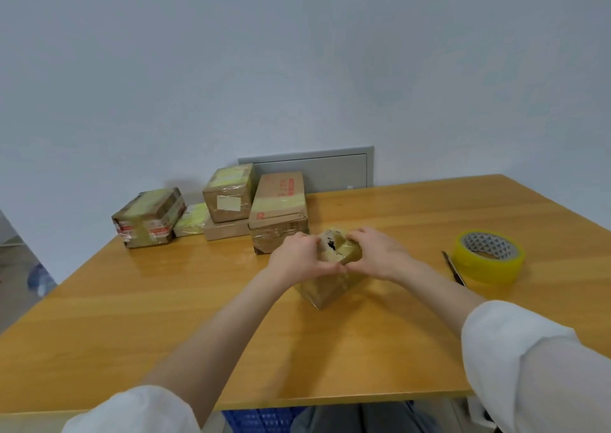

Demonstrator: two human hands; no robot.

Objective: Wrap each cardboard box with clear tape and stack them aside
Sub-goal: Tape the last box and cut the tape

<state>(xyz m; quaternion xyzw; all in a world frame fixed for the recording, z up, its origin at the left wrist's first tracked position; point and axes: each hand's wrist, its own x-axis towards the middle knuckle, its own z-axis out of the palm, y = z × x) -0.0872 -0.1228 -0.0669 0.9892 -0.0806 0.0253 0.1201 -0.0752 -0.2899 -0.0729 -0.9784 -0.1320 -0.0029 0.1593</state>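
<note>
A small taped cardboard box [330, 287] stands on the wooden table [165, 317] in the middle, one corner turned toward me. My left hand [297, 255] and my right hand [380, 254] grip its top from either side, fingers curled over the upper edges. The top shows a dark torn patch between my hands. A roll of yellowish clear tape [488, 256] lies flat to the right, apart from my hands.
Several taped boxes [277, 214] are stacked at the table's far left side by the wall. A thin dark cutter [453, 267] lies just left of the tape roll. A grey wall panel [330, 168] sits behind the boxes. A blue crate [261, 419] shows under the table's near edge.
</note>
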